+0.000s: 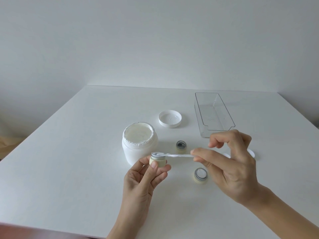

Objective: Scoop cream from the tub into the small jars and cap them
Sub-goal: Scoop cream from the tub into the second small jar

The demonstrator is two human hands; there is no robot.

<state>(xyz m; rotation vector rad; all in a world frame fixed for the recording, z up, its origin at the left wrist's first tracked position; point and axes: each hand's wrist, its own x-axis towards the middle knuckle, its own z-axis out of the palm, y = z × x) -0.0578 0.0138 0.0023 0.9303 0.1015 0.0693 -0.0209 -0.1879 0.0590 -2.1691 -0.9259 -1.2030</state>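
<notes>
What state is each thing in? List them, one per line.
Tub: open, full of cream.
Tub lid: off, upside down.
Held jar: uncapped, left hand grips it.
Spatula: right hand pinches it, tip at jar mouth.
Near jar: filled, uncapped.
Far jar: uncapped.
Clear tray: empty.

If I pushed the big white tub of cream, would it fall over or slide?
The cream tub would probably slide, not tip: it looks wide and squat. It seems nearly full, so likely heavy. Cream smeared around its rim might make gripping there slippery.
</notes>
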